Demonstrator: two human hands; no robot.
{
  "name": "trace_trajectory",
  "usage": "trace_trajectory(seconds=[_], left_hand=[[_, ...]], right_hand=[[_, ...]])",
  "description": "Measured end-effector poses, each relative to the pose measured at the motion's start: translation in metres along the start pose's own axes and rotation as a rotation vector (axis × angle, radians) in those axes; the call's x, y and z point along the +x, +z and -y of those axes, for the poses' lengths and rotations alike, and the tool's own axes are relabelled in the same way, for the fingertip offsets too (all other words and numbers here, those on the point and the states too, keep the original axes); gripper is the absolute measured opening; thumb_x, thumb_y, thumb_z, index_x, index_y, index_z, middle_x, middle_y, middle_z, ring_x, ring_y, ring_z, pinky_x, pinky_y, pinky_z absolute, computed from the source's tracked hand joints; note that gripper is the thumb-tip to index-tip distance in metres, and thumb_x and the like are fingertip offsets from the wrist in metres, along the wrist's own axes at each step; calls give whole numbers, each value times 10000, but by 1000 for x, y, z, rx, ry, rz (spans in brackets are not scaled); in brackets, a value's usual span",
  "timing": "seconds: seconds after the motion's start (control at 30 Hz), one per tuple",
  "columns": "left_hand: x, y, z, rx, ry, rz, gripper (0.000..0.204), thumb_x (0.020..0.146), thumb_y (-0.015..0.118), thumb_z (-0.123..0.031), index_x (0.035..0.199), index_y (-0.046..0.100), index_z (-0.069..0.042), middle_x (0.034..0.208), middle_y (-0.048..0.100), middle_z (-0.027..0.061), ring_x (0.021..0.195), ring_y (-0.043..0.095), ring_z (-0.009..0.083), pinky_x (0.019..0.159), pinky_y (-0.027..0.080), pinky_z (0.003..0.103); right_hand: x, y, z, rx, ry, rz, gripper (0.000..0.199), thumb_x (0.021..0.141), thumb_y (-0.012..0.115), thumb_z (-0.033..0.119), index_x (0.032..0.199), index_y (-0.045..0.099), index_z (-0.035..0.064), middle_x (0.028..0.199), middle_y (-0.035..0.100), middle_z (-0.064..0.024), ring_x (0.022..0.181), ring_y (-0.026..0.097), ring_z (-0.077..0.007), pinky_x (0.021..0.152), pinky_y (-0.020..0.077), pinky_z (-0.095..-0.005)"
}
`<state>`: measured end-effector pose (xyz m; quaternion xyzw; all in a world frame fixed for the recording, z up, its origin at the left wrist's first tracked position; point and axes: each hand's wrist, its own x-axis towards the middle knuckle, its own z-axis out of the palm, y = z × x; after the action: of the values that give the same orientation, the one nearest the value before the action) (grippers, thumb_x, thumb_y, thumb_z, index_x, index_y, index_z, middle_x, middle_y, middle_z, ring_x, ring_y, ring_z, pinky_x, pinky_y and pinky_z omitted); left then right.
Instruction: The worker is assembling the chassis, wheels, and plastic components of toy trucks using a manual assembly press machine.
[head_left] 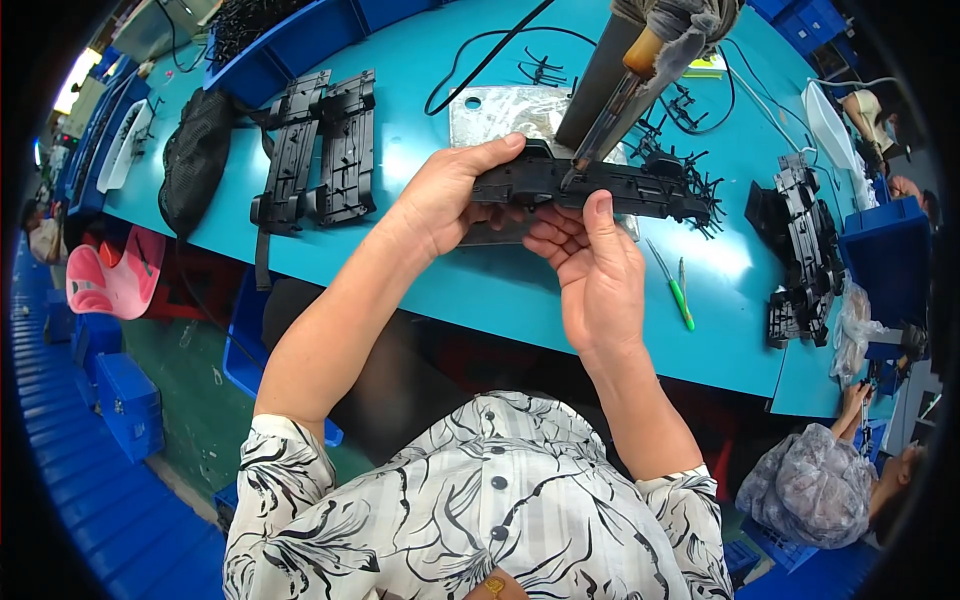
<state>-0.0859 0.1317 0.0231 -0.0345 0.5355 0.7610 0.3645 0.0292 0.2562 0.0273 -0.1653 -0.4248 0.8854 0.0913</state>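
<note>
A long black molded plastic part (645, 188) is held level between my two hands, over a scuffed metal plate (500, 112). My left hand (450, 190) grips its left end, thumb along the top edge and fingers curled underneath. From the near side my right hand (605, 275) supports the middle, its thumb against the edge and its fingers partly hidden below. A slim metal rod tool (608, 118), fixed beside an upright post, reaches down to the part's upper face; whether its tip touches is too small to tell.
Two similar black parts (345, 150) lie left, by a black mesh bag (197, 160). Black branched plastic scraps (700, 185) lie behind the held part. Green-handled tweezers or similar tool (678, 295) rest right. More black parts (805, 250) stand farther right, near a co-worker (815, 485).
</note>
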Motion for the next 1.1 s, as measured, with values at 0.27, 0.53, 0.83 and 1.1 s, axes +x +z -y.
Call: trace_trajectory(seconds=[0.27,0.53,0.83,1.1], left_hand=[[-1,1,-1,-5,-11,-14,350,838,675,-341,919,630,-4,733,648,90,556,613,185,429,416,262],[-3,2,-3,-8,-25,-27,332,842,670,-328,917,630,-8,743,649,90,557,611,185,428,405,267],[-4,2,-3,-6,-28,-32,324,845,666,-324,913,631,-10,737,648,87,554,606,182,434,403,265],[-3,2,-3,2,-22,-32,342,841,670,-336,919,632,-5,736,648,85,563,611,185,435,404,264]], right_hand=[[0,2,1,-8,3,-5,414,931,548,393,984,584,-16,905,616,-113,813,610,-186,751,529,-339],[0,3,2,-2,11,-21,411,932,547,392,979,581,-14,902,612,-110,810,608,-183,743,531,-337],[1,4,2,2,15,-20,409,934,541,394,978,579,-11,900,609,-105,807,605,-179,741,531,-331],[2,4,2,-2,19,-9,409,935,538,393,980,578,-12,899,608,-105,807,602,-177,745,530,-330]])
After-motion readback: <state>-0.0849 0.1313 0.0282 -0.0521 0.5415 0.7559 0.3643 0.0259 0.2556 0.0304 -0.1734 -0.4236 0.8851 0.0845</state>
